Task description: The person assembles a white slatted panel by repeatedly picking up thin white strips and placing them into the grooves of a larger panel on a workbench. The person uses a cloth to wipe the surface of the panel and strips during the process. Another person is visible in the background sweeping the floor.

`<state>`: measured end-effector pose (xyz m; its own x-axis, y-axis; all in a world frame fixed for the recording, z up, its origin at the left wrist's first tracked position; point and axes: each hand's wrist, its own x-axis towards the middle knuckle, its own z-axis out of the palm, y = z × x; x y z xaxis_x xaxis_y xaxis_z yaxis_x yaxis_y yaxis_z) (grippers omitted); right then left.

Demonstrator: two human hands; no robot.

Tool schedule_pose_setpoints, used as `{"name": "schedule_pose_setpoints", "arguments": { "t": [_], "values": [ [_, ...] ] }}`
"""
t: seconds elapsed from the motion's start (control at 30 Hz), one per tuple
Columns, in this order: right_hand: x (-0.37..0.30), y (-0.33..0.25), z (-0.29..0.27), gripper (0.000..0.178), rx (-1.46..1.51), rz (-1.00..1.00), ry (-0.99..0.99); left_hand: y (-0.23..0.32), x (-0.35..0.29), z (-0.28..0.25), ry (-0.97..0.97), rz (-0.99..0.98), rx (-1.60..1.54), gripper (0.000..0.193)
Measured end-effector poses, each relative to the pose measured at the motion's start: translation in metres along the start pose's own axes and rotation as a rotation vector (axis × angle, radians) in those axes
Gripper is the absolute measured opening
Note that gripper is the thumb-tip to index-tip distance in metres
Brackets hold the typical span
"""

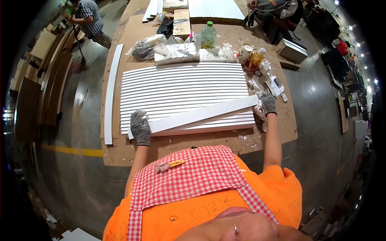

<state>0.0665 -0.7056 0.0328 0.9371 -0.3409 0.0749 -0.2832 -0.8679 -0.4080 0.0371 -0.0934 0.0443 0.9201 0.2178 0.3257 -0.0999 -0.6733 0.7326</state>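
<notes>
A long white strip of board [205,114] lies slantwise across a stack of white-edged boards [181,88], its right end farther from me. My left hand [140,127], in a grey knit glove, is closed round the strip's left end. My right hand [268,103], gloved alike, is at the strip's right end with its fingers curled. Below and beside those fingers hangs a crumpled whitish rag [260,115], partly hidden by the hand. Whether the right fingers also touch the strip, I cannot tell.
Another white strip [113,96] lies along the left of the worktable [281,138]. Behind the stack are white-smeared blocks [176,54], a green-capped bottle [208,36] and a bottle of amber liquid [256,58]. One person [90,18] stands far left, another [277,12] far right.
</notes>
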Motion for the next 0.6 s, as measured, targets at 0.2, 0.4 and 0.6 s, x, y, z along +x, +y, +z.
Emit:
{"name": "schedule_pose_setpoints", "arguments": {
  "t": [0.2, 0.4, 0.6],
  "values": [
    [0.001, 0.031, 0.004, 0.026, 0.005, 0.034, -0.031, 0.012, 0.004, -0.002, 0.011, 0.071, 0.045, 0.029],
    [0.010, 0.043, 0.000, 0.026, 0.027, -0.037, 0.116, -0.002, 0.002, 0.003, 0.035, 0.148, 0.140, 0.030],
    [-0.002, 0.013, -0.004, 0.026, 0.064, 0.042, 0.037, 0.007, 0.002, -0.001, 0.019, 0.094, 0.062, 0.034]
  ]
}}
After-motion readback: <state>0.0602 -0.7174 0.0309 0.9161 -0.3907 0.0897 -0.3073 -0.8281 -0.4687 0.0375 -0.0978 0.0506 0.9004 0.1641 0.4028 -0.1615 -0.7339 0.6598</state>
